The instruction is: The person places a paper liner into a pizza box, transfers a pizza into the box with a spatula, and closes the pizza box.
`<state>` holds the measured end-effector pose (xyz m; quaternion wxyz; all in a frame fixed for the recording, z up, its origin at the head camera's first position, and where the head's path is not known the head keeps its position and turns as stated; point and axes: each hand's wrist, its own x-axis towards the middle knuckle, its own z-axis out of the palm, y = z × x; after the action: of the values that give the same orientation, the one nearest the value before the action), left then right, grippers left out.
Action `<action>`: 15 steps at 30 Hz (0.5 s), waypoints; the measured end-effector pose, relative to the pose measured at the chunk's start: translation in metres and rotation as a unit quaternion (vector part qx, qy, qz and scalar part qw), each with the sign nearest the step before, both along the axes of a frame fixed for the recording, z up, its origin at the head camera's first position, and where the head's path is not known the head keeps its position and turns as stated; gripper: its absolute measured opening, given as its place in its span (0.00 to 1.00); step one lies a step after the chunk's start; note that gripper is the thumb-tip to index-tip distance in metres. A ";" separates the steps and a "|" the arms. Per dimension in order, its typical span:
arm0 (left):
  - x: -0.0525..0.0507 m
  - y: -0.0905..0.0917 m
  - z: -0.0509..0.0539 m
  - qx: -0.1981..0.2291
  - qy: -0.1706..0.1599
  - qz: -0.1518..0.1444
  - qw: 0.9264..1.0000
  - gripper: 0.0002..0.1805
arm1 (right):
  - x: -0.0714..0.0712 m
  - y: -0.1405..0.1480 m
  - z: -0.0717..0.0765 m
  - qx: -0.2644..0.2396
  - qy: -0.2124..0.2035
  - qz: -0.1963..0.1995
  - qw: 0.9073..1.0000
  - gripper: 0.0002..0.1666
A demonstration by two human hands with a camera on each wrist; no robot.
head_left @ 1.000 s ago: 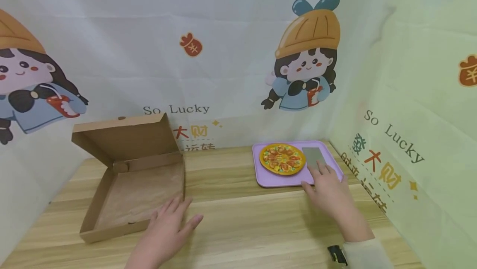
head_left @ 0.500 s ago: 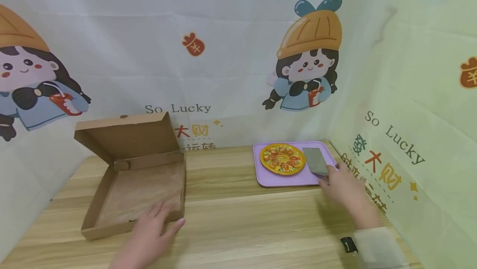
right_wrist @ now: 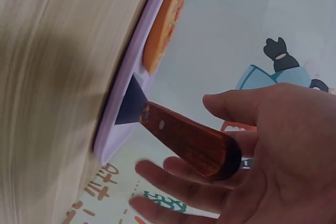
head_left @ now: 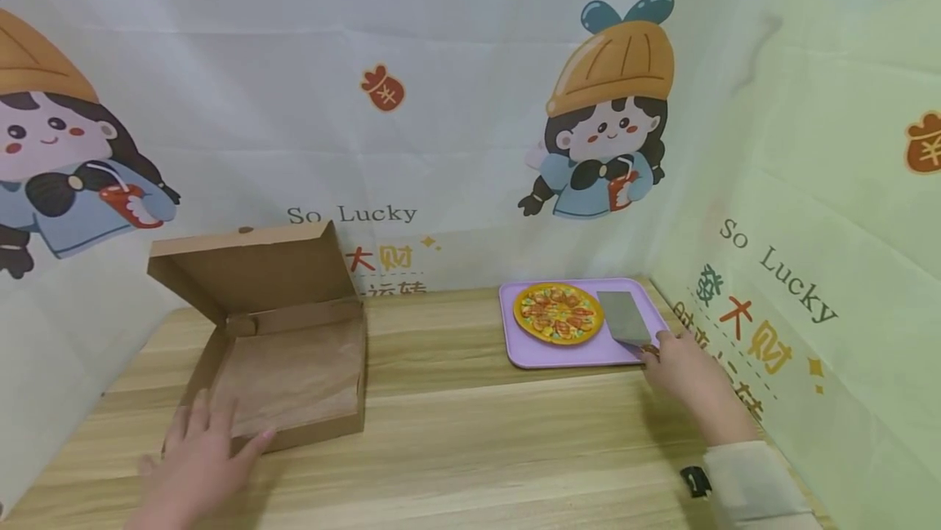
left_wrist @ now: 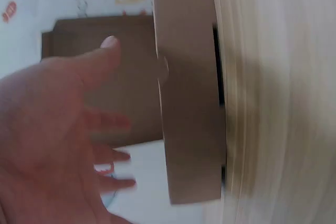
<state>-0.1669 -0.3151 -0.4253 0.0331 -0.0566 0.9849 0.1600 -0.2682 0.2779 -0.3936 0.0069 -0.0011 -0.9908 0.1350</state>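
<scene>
A spatula (head_left: 623,316) with a flat metal blade and wooden handle (right_wrist: 181,137) lies with its blade on a lilac tray (head_left: 529,357). Beside the blade, on the same tray, sits a round toy pizza (head_left: 559,313). My right hand (head_left: 691,375) is at the handle; in the right wrist view its thumb stands apart from the wood, while the loosely bent fingers lie behind it. An opened cardboard pizza box (head_left: 323,432) stands on the left, lid raised. Over its front left corner hovers my left hand (head_left: 198,465), fingers spread and holding nothing.
The wooden table (head_left: 456,465) runs between the box and the tray. Printed cloth (head_left: 456,146) hangs behind the table and along its right side, close to the tray and my right hand.
My left hand has swept left along the box's front edge. My right hand has shifted right, off the spatula's blade area to its handle. The box, pizza and tray stay put.
</scene>
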 end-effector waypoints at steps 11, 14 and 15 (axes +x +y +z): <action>-0.015 -0.049 -0.011 0.024 -0.069 0.016 0.997 0.75 | -0.003 -0.002 -0.006 0.003 0.012 0.025 1.000 0.19; -0.019 -0.050 -0.014 0.035 -0.071 0.000 0.997 0.74 | -0.003 -0.001 -0.004 0.012 0.006 0.027 1.000 0.17; -0.021 -0.050 -0.014 0.040 -0.071 -0.002 0.997 0.73 | -0.003 -0.001 -0.004 0.013 0.004 0.026 1.000 0.16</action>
<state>-0.1876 -0.3654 -0.4392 0.1054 -0.0646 0.9731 0.1946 -0.2711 0.2766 -0.3976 0.0073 0.0253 -0.9922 0.1220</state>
